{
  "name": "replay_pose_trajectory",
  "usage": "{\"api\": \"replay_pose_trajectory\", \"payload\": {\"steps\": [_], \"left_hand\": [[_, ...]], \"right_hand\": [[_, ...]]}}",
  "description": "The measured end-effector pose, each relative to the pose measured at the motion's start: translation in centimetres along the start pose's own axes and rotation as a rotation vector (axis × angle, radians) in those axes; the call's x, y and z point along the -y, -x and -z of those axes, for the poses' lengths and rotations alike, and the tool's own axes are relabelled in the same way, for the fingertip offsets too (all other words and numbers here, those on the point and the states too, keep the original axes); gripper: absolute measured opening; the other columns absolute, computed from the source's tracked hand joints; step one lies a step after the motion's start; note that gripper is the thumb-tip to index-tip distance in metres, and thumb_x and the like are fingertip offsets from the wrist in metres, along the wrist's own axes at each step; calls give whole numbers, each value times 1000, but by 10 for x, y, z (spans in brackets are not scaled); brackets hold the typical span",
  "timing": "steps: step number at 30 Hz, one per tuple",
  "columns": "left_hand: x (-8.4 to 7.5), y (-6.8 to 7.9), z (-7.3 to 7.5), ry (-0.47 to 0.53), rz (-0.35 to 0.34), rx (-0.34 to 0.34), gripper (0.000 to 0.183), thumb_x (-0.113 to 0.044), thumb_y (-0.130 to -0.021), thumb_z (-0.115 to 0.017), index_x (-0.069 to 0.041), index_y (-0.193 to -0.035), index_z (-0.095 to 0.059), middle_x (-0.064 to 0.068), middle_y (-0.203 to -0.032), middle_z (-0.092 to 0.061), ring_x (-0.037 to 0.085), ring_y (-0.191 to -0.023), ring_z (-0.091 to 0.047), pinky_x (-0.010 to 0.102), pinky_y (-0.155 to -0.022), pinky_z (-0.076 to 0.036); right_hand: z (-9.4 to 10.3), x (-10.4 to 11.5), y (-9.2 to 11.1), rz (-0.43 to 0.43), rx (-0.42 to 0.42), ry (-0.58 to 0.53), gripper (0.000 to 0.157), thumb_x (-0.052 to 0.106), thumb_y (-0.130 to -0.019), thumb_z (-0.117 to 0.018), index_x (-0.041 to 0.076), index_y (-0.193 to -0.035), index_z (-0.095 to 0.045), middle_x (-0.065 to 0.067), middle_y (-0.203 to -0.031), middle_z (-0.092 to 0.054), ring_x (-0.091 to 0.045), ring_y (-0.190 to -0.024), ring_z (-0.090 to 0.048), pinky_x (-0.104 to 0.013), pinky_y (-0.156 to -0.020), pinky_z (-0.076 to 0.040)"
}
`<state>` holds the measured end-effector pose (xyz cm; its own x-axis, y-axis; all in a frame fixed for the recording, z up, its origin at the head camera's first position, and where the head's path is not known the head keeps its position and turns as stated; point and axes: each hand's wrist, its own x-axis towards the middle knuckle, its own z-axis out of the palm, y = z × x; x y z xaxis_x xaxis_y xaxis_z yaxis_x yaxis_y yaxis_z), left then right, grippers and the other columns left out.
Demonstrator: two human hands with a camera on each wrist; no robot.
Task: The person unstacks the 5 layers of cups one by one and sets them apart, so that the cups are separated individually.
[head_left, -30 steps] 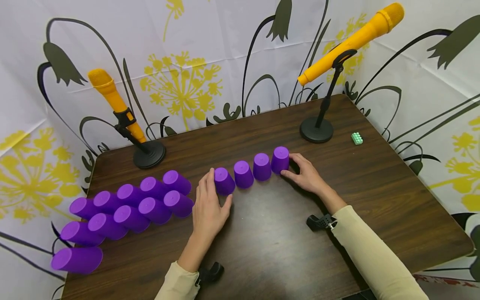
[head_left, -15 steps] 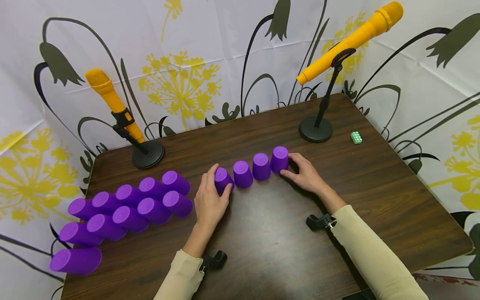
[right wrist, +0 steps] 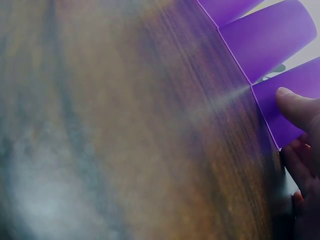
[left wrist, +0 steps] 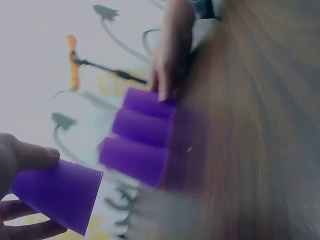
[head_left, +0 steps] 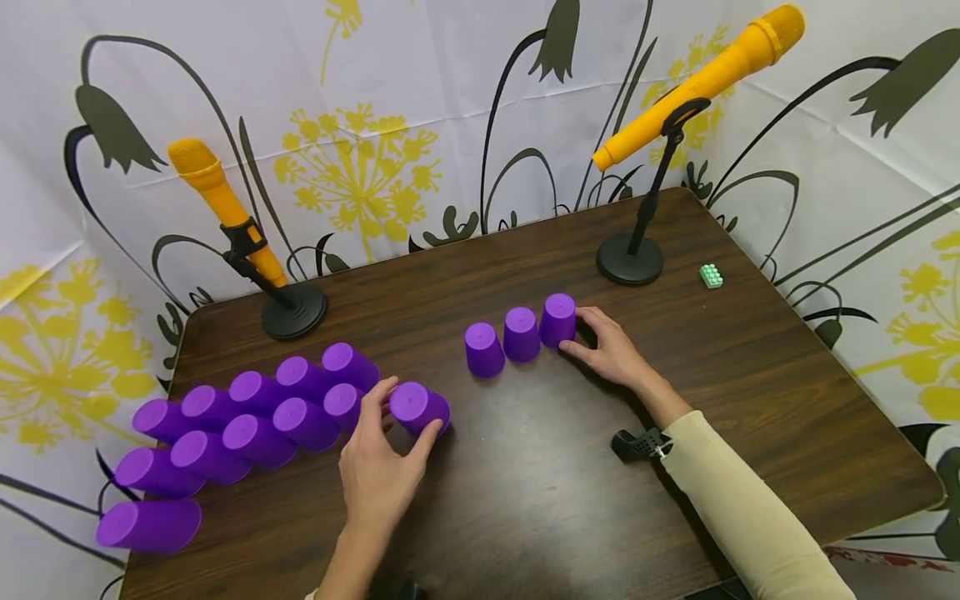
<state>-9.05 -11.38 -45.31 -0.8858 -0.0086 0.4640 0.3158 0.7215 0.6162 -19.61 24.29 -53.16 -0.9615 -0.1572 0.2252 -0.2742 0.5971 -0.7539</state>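
My left hand [head_left: 378,475] grips an upside-down purple cup [head_left: 417,407] between thumb and fingers. In the left wrist view this held cup [left wrist: 62,195] hangs tilted, apart from the others. Three more purple cups [head_left: 521,335] stand mouth-down in a short row at the table's middle. At the right end of that row, my right hand [head_left: 611,350] holds the last cup [head_left: 558,318], its thumb on the near side. The right wrist view shows the thumb [right wrist: 295,106] pressed on the cup's wall, with the fingers partly hidden beyond.
Two rows of upside-down purple cups [head_left: 255,437] stand at the left, with a single cup [head_left: 150,525] in front. Yellow microphones on black stands occupy the back left [head_left: 294,310] and back right [head_left: 630,258]. A small green block [head_left: 711,276] lies at the right.
My left hand has taken the leftmost cup out of the short row and carried it left and nearer to me. The right hand has stayed at its cup.
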Motion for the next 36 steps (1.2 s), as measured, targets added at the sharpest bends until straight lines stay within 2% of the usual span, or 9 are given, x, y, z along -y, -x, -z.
{"api": "replay_pose_trajectory", "payload": {"steps": [6, 11, 15, 19, 22, 27, 29, 33, 36], "left_hand": [[19, 26, 49, -24, 144, -218, 73, -18, -65, -93, -6, -127, -58, 6, -111, -67, 7, -95, -63, 16, -82, -48], [53, 42, 84, -115, 339, -490, 72, -19, -62, -94, -15, -127, -64, -17, -104, -61, -7, -85, -56, 8, -73, -42], [79, 47, 103, -189, 478, -604, 69, -23, -62, -94, -24, -125, -65, -27, -104, -43, -8, -86, -51, 6, -71, -41], [108, 50, 110, -235, 517, -639, 65, -25, -63, -93, -27, -122, -66, -27, -103, -39, -7, -90, -51, 5, -75, -41], [121, 50, 113, -288, 564, -634, 64, -28, -63, -92, -23, -122, -67, -29, -101, -37, 8, -96, -56, 13, -84, -40], [124, 48, 115, -339, 648, -586, 66, -30, -67, -89, -19, -127, -64, -2, -104, -54, 34, -103, -55, 37, -91, -40], [127, 49, 115, -347, 654, -583, 65, -31, -68, -88, -19, -127, -64, 1, -104, -55, 20, -91, -57, 31, -85, -39], [132, 50, 114, -360, 671, -583, 65, -30, -68, -88, -20, -127, -63, -23, -93, -39, -13, -71, -35, 17, -70, -28], [134, 51, 114, -361, 674, -575, 65, -30, -69, -87, -20, -128, -62, -25, -92, -37, -17, -70, -29, 18, -68, -27]], "right_hand": [[1, 1, 1, -7, -4, 2, 53, 23, -87, -76, 1, -131, -56, -14, -131, -57, -31, -126, -50, -48, -107, -35], [1, 2, 2, -15, -5, 0, 52, 22, -88, -75, 1, -132, -56, -14, -131, -57, -31, -126, -50, -48, -107, -35], [1, 2, 2, -13, -4, 0, 53, 22, -88, -75, 1, -132, -56, -14, -131, -57, -31, -126, -50, -48, -107, -35], [1, 1, 3, -9, -4, -2, 53, 22, -88, -75, 1, -132, -56, -14, -131, -56, -30, -126, -50, -48, -107, -35], [1, 1, 3, -12, 0, -3, 53, 23, -88, -75, 1, -132, -56, -14, -131, -56, -30, -126, -49, -48, -107, -35], [0, 2, 2, -13, 0, -2, 53, 23, -88, -75, 1, -132, -56, -14, -131, -56, -30, -126, -50, -48, -107, -35], [0, 3, 1, -11, -1, -2, 53, 23, -88, -76, 1, -132, -56, -14, -131, -56, -31, -126, -50, -48, -107, -35], [-1, 3, 1, -9, -2, -2, 53, 23, -87, -76, 1, -132, -56, -14, -131, -56, -31, -126, -50, -48, -107, -35], [0, 3, 1, -13, -1, 3, 53, 23, -87, -76, 1, -132, -56, -14, -131, -56, -30, -126, -50, -47, -107, -35]]}}
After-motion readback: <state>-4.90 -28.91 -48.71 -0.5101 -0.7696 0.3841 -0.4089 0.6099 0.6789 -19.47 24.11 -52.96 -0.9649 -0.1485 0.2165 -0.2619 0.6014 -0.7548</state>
